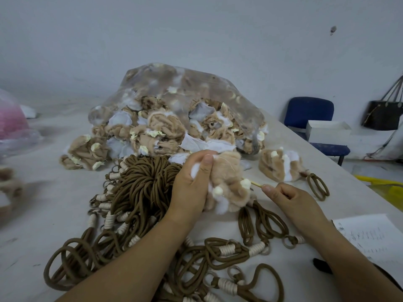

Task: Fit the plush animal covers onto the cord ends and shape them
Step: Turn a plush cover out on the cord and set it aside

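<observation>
Cord heap (139,192) crowding bare table (43,214)

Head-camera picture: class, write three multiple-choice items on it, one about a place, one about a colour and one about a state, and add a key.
1. Where does the clear bag of plush pieces lie?
A. on the table, behind the looped cords
B. under the table
C. in the person's lap

2. What colour are the looped cords?
A. red
B. brown
C. green

3. What is the right hand doing?
A. lying flat and open
B. hanging idle
C. pinching a thin stick

Key:
1 A: the bag rests on the tabletop beyond the cords.
2 B: every cord is brown, with pale wrappings.
3 C: thumb and finger close on the stick, whose tip points at the plush cover that the left hand grips.
</observation>
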Action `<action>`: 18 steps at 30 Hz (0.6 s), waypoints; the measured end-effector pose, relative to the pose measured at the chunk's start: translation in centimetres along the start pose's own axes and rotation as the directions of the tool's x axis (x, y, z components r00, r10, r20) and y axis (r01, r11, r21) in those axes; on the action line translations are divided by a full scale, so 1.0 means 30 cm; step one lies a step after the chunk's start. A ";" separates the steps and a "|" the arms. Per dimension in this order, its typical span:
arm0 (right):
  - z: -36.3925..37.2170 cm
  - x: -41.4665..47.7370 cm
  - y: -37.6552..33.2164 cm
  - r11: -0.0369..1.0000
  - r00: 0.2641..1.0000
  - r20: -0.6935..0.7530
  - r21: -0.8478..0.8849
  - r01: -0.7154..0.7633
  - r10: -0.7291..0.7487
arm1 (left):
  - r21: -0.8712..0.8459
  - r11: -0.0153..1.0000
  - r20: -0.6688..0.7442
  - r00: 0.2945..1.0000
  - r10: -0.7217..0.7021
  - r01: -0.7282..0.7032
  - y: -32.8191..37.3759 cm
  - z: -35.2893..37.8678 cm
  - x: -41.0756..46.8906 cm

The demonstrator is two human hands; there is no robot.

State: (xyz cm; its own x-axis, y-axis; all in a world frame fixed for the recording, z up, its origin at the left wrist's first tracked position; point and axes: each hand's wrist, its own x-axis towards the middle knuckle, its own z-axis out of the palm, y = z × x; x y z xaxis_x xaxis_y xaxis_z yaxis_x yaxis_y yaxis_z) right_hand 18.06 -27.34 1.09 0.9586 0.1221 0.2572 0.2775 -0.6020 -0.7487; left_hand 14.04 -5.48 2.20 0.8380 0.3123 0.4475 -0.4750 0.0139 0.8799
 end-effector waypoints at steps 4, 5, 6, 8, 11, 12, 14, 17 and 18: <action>0.003 0.003 0.004 1.000 1.000 -0.001 0.024 0.006 -0.006 | 0.002 1.000 0.052 0.998 0.021 -0.021 0.013 0.001 -0.004; 0.005 0.003 0.003 0.999 1.000 -0.001 0.032 0.006 -0.006 | 0.027 0.999 0.066 0.997 0.035 -0.037 0.016 0.002 -0.006; 0.008 0.004 0.003 0.999 1.000 0.002 0.040 0.010 -0.010 | 0.062 0.997 0.085 0.995 0.051 -0.056 0.019 0.004 -0.008; 0.011 0.003 0.003 0.999 1.000 0.018 0.049 0.019 -0.020 | 0.104 0.991 0.113 0.991 0.074 -0.086 0.021 0.008 -0.012; 0.010 0.000 0.009 0.997 0.999 0.032 0.069 0.032 -0.035 | 0.094 0.992 0.114 0.991 0.071 -0.082 0.014 0.010 -0.011; 0.010 0.000 0.010 0.996 0.999 0.035 0.079 0.036 -0.039 | 0.092 0.993 0.116 0.992 0.057 -0.068 0.012 0.011 -0.012; 0.017 -0.003 0.007 0.994 0.998 0.040 0.099 0.041 -0.045 | 0.098 0.993 0.140 0.989 0.045 -0.059 0.007 0.014 -0.010; 0.025 -0.004 0.002 0.996 0.998 0.031 0.078 0.047 -0.050 | 0.099 0.994 0.166 0.986 0.029 -0.046 -0.003 0.020 -0.012; 0.025 -0.004 -0.001 0.998 0.999 0.022 0.046 0.047 -0.048 | 0.096 0.995 0.166 0.986 0.018 -0.034 -0.005 0.017 -0.010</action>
State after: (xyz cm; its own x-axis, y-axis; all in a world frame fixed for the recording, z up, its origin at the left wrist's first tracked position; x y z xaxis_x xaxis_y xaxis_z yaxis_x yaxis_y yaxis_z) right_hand 17.99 -26.75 0.62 0.9454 0.1679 0.2792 0.3246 -0.5585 -0.7633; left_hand 13.99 -6.07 2.01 0.8625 0.1503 0.4832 -0.4751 -0.0883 0.8755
